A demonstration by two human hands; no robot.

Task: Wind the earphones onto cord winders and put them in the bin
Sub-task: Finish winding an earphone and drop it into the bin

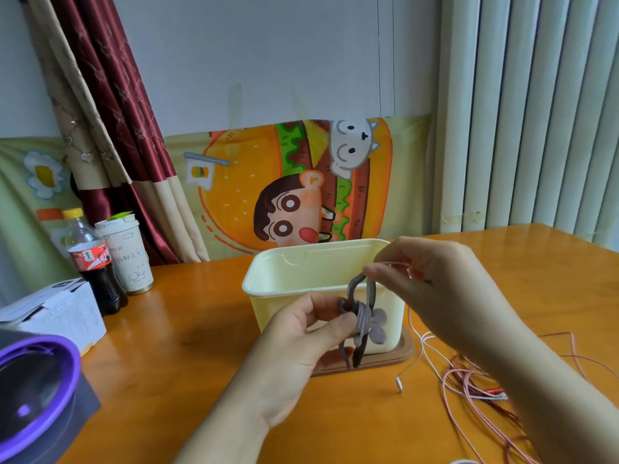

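L hand [301, 333] grips grey winder [376, 324] before bin [254, 286] wall, R hand [435, 286] pinches cord loop [353, 284] over rim

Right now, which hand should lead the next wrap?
Probably the right hand: it pinches the grey cord loop above the winder, which the left hand grips.

Glossy orange table [187, 329] vs pale wall [268, 55], soft even light
Table spreads under & round the grip. Straight behind the grip: cartoon burger cloth [301, 182] hung along the wall's lower part. Far left & behind: maroon/beige curtain [110, 122], hanging at a slant. Right & behind: white vertical blinds [529, 105], daylight-bright
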